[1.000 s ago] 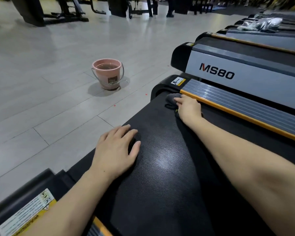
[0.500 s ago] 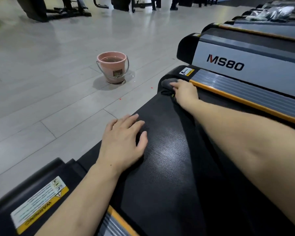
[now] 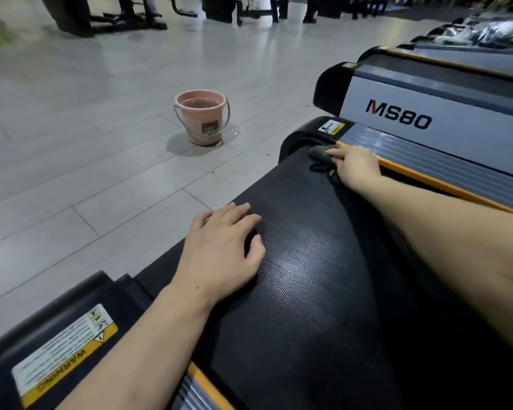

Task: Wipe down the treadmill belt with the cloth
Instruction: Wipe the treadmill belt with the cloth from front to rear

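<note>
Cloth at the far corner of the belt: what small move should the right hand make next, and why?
Probably draw the cloth back toward the person along the belt. The right hand presses it at the belt's far end beside the orange-edged side rail, so no belt is left ahead, while the long stretch nearer the body lies open. The left hand rests flat on the belt.

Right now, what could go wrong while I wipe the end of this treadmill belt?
The right hand presses the cloth at the belt end, beside the orange side rail; fingers or cloth might catch in that gap. The left hand leans on the belt; it may slip if the belt rolls. The water bucket on the floor could be kicked.
</note>
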`<move>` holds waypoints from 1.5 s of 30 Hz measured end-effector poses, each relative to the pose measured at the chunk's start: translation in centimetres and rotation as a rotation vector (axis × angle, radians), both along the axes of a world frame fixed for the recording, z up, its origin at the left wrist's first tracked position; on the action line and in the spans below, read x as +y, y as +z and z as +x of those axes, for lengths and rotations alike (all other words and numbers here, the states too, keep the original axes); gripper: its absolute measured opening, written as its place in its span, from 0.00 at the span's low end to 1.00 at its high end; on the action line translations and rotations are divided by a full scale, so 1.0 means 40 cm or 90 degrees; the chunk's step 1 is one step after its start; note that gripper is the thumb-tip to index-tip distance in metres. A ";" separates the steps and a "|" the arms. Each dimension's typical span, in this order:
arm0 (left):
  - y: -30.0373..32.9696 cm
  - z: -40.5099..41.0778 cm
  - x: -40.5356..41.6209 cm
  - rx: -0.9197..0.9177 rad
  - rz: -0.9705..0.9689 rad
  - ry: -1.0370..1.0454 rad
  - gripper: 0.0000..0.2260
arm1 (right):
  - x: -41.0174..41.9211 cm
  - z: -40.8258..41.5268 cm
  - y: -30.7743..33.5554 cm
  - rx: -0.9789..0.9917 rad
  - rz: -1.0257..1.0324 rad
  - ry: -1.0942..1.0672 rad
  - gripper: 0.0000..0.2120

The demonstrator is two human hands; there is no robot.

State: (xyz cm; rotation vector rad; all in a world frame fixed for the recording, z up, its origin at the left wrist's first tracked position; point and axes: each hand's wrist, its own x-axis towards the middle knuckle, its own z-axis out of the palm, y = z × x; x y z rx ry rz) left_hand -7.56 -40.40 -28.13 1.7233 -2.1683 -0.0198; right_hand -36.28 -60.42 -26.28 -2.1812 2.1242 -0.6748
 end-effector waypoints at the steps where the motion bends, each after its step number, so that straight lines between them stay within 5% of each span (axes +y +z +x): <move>1: 0.000 0.001 -0.003 0.000 -0.002 0.001 0.24 | -0.013 0.012 -0.001 0.008 0.003 -0.015 0.13; 7: -0.003 -0.001 -0.018 0.012 0.000 0.028 0.23 | 0.092 0.087 -0.005 -0.036 -0.006 0.086 0.12; 12: -0.010 0.021 -0.006 -0.023 0.066 0.057 0.25 | 0.200 0.179 -0.041 0.005 -0.017 0.373 0.15; 19: -0.009 0.022 0.001 -0.010 0.078 0.065 0.26 | 0.001 0.122 -0.001 0.014 -0.013 0.043 0.13; 23: -0.006 0.009 -0.013 -0.011 0.077 0.066 0.26 | 0.110 0.193 -0.001 -0.033 0.000 0.161 0.12; 28: -0.014 0.011 0.007 -0.022 0.089 0.073 0.27 | 0.244 0.218 -0.032 0.030 -0.025 0.463 0.15; 33: -0.012 0.019 0.014 0.008 0.103 0.074 0.27 | 0.079 -0.047 0.002 0.038 -0.032 0.055 0.14; 35: -0.012 0.013 0.011 0.016 0.104 0.071 0.27 | 0.084 -0.063 -0.004 0.040 -0.009 0.018 0.13; 45: 0.000 -0.001 0.021 -0.032 0.101 0.048 0.26 | 0.320 0.026 -0.027 0.056 -0.026 0.369 0.17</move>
